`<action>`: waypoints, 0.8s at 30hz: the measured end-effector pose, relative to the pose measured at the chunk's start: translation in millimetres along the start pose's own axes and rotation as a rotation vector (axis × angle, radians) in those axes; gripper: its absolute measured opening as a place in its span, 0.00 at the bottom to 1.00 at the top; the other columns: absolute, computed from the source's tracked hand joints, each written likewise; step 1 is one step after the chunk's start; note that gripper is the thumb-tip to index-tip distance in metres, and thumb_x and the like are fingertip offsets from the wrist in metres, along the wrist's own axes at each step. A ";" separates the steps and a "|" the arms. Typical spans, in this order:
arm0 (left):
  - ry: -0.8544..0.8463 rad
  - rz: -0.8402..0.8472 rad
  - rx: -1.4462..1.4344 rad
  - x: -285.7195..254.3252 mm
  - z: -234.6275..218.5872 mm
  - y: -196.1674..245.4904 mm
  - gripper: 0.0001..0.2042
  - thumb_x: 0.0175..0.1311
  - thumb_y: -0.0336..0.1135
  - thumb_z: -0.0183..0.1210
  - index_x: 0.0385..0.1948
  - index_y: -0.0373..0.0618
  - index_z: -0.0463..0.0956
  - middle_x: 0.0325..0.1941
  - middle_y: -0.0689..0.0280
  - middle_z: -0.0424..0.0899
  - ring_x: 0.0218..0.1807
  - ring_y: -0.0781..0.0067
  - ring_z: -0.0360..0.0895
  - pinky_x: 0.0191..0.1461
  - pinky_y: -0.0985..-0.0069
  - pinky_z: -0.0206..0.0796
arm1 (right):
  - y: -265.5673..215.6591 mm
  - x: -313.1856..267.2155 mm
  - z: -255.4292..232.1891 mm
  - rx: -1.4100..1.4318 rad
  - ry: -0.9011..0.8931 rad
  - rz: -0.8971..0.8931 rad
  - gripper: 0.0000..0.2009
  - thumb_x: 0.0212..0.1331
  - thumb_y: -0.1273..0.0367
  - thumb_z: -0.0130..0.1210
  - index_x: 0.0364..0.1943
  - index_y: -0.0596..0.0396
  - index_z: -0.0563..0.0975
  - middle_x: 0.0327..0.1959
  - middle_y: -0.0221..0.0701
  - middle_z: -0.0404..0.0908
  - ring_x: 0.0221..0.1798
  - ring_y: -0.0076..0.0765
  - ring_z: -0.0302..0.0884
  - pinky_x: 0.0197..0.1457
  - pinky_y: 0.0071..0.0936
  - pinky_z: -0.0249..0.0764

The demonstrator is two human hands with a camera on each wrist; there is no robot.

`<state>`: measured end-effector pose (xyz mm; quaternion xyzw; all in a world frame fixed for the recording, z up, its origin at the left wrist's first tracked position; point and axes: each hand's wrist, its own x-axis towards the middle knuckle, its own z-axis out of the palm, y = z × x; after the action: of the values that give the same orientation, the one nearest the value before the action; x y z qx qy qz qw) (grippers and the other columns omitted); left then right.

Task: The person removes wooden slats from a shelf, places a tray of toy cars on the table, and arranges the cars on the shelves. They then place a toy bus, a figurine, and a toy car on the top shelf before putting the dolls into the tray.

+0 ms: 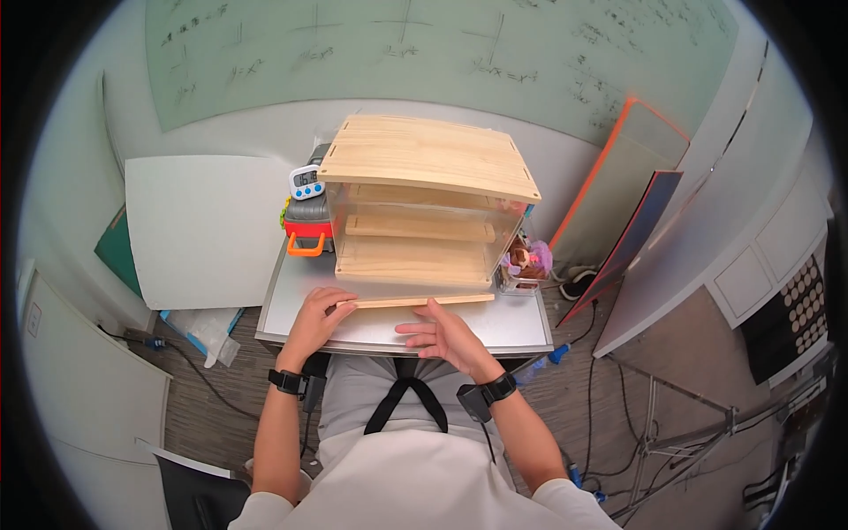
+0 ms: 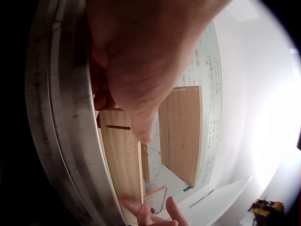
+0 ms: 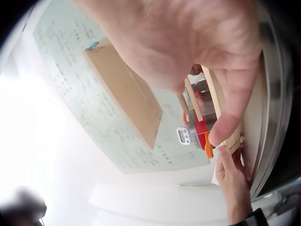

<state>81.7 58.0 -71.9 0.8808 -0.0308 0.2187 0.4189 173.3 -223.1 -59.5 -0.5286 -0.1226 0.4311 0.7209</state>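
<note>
A narrow wooden board (image 1: pixel 424 301) stands on edge near the front of the white table, seen almost edge-on from above. My left hand (image 1: pixel 311 320) pinches its left end, thumb on the upper edge; a dark slot shows in the board (image 2: pixel 123 165) close to that thumb. At its right half, my right hand (image 1: pixel 449 340) has its thumb at the board's upper edge and its other fingers loosely extended in front. Just behind is a wooden display case (image 1: pixel 428 157) with clear sides, a wooden top and wooden shelves inside.
Left of the case, a white timer (image 1: pixel 306 183) sits by a grey and red toolbox (image 1: pixel 305 231) with an orange handle. A clear box with a doll (image 1: pixel 523 268) stands at the right. The white table (image 1: pixel 296 283) ends at a metal front edge.
</note>
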 end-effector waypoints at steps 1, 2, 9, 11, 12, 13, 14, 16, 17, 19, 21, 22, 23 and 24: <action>-0.011 0.011 0.010 0.3 -0.5 -0.2 0.12 0.68 0.37 0.66 0.48 0.41 0.87 0.47 0.60 0.87 0.55 0.57 0.77 0.62 0.67 0.69 | 2.4 4.2 -3.7 -0.018 0.000 0.005 0.42 0.79 0.42 0.40 0.76 0.70 0.52 0.57 0.51 0.83 0.46 0.31 0.86 0.44 0.23 0.85; 0.004 0.010 0.002 0.5 -0.6 0.0 0.12 0.68 0.37 0.66 0.48 0.41 0.87 0.47 0.60 0.87 0.55 0.57 0.77 0.62 0.67 0.69 | 4.8 8.9 -8.0 0.068 -0.031 0.016 0.41 0.79 0.43 0.40 0.76 0.70 0.52 0.58 0.51 0.83 0.45 0.30 0.86 0.43 0.22 0.85; 0.008 -0.010 -0.060 -3.3 -3.1 -1.3 0.13 0.66 0.36 0.68 0.48 0.43 0.87 0.52 0.61 0.84 0.59 0.59 0.75 0.63 0.67 0.69 | 9.2 31.5 -29.9 0.306 -0.038 0.032 0.28 0.81 0.49 0.42 0.63 0.62 0.69 0.49 0.43 0.86 0.37 0.26 0.85 0.37 0.20 0.84; 0.007 -0.013 -0.073 -3.0 -3.1 -0.8 0.13 0.65 0.36 0.68 0.49 0.44 0.87 0.54 0.62 0.83 0.60 0.59 0.74 0.64 0.67 0.69 | 9.8 34.6 -28.6 0.289 0.020 0.009 0.23 0.81 0.51 0.43 0.57 0.60 0.72 0.46 0.40 0.87 0.35 0.26 0.85 0.36 0.19 0.84; 0.039 0.001 -0.081 -2.7 -3.2 0.5 0.14 0.64 0.33 0.68 0.51 0.43 0.86 0.54 0.62 0.83 0.59 0.61 0.75 0.62 0.69 0.70 | 9.5 36.9 -28.3 0.303 0.043 -0.016 0.20 0.81 0.54 0.44 0.54 0.58 0.73 0.44 0.38 0.87 0.34 0.25 0.84 0.35 0.19 0.83; 0.071 0.016 -0.089 -2.5 -3.0 1.1 0.16 0.63 0.29 0.68 0.52 0.43 0.85 0.55 0.63 0.83 0.57 0.64 0.76 0.60 0.71 0.71 | 9.7 38.5 -28.2 0.317 0.066 -0.041 0.16 0.81 0.57 0.45 0.50 0.56 0.73 0.42 0.36 0.87 0.34 0.24 0.84 0.34 0.19 0.82; 0.068 0.015 -0.089 -2.4 -2.5 0.8 0.16 0.63 0.29 0.68 0.52 0.43 0.85 0.55 0.63 0.83 0.57 0.64 0.76 0.60 0.71 0.71 | 9.4 40.5 -28.7 0.319 0.068 -0.041 0.16 0.81 0.57 0.45 0.50 0.56 0.73 0.42 0.36 0.87 0.34 0.24 0.84 0.34 0.19 0.82; 0.131 -0.057 -0.236 -1.7 -1.8 -0.5 0.23 0.63 0.31 0.70 0.61 0.43 0.80 0.56 0.62 0.82 0.53 0.69 0.78 0.58 0.74 0.72 | 1.9 44.5 -24.5 0.311 0.127 -0.103 0.13 0.80 0.59 0.45 0.47 0.54 0.73 0.40 0.33 0.86 0.33 0.23 0.83 0.35 0.21 0.82; 0.125 -0.055 -0.235 -1.0 0.2 -2.3 0.23 0.63 0.31 0.70 0.61 0.43 0.80 0.56 0.62 0.82 0.53 0.69 0.78 0.58 0.74 0.72 | -1.7 47.3 -23.5 0.316 0.130 -0.106 0.13 0.80 0.59 0.45 0.47 0.54 0.73 0.40 0.33 0.86 0.33 0.23 0.83 0.35 0.21 0.82; 0.226 -0.073 -0.437 0.9 6.0 -7.1 0.27 0.65 0.27 0.68 0.67 0.41 0.73 0.56 0.62 0.81 0.48 0.76 0.79 0.53 0.78 0.73 | -9.0 53.2 -24.0 0.303 0.122 -0.148 0.13 0.80 0.59 0.45 0.46 0.54 0.73 0.39 0.32 0.85 0.34 0.23 0.83 0.36 0.21 0.82; 0.204 -0.094 -0.433 1.0 6.9 -11.9 0.28 0.66 0.27 0.67 0.68 0.40 0.71 0.56 0.62 0.81 0.47 0.78 0.79 0.52 0.79 0.72 | -15.7 59.1 -27.0 0.306 0.111 -0.157 0.12 0.80 0.59 0.45 0.45 0.52 0.73 0.38 0.32 0.85 0.34 0.23 0.83 0.36 0.22 0.82; 0.188 -0.117 -0.429 1.1 6.6 -14.2 0.28 0.67 0.26 0.66 0.70 0.39 0.69 0.55 0.62 0.81 0.45 0.80 0.79 0.51 0.80 0.72 | -17.9 63.0 -28.9 0.285 0.116 -0.161 0.12 0.80 0.59 0.45 0.44 0.52 0.73 0.39 0.31 0.85 0.34 0.23 0.83 0.37 0.21 0.82; 0.182 -0.115 -0.427 1.2 6.7 -16.4 0.28 0.67 0.26 0.66 0.70 0.39 0.69 0.55 0.62 0.81 0.45 0.80 0.79 0.51 0.80 0.72 | -19.6 66.3 -30.6 0.264 0.121 -0.164 0.12 0.80 0.59 0.45 0.43 0.51 0.73 0.39 0.31 0.85 0.34 0.22 0.83 0.37 0.21 0.82; 0.161 -0.127 -0.412 1.2 6.6 -17.1 0.28 0.68 0.26 0.66 0.69 0.39 0.70 0.55 0.63 0.81 0.45 0.80 0.79 0.50 0.80 0.72 | -21.1 68.7 -30.9 0.269 0.124 -0.166 0.12 0.80 0.59 0.45 0.43 0.51 0.73 0.39 0.31 0.85 0.34 0.22 0.83 0.37 0.21 0.82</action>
<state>89.3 64.3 -87.5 0.7565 0.0141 0.2507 0.6039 244.3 -193.3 -73.1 -0.4408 -0.0625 0.3490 0.8246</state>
